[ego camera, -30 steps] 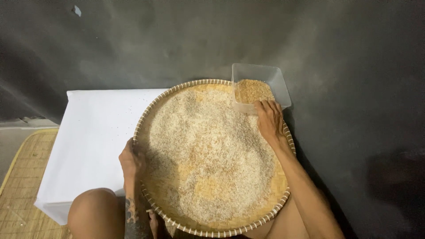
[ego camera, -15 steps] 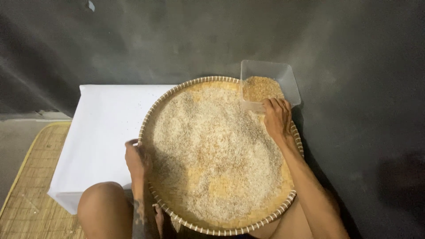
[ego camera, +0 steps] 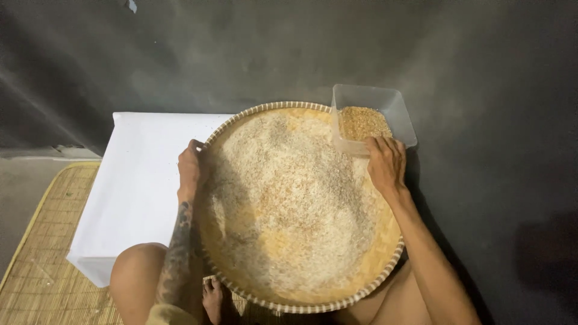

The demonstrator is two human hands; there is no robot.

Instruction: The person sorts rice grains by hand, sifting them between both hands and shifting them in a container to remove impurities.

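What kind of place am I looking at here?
Probably a home floor workspace for sorting grain by hand. A round woven tray of pale grain lies across the seated person's lap, beside a clear plastic tub of browner bits, a white cloth and a woven mat.

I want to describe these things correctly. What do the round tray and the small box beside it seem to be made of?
The round tray looks like woven bamboo or a similar plant fibre, matte: its rim shows a pale and dark wrapped binding. The small box looks like clear plastic, slightly glossy: the brownish grain inside shows through its walls. The right hand rests at its near edge.
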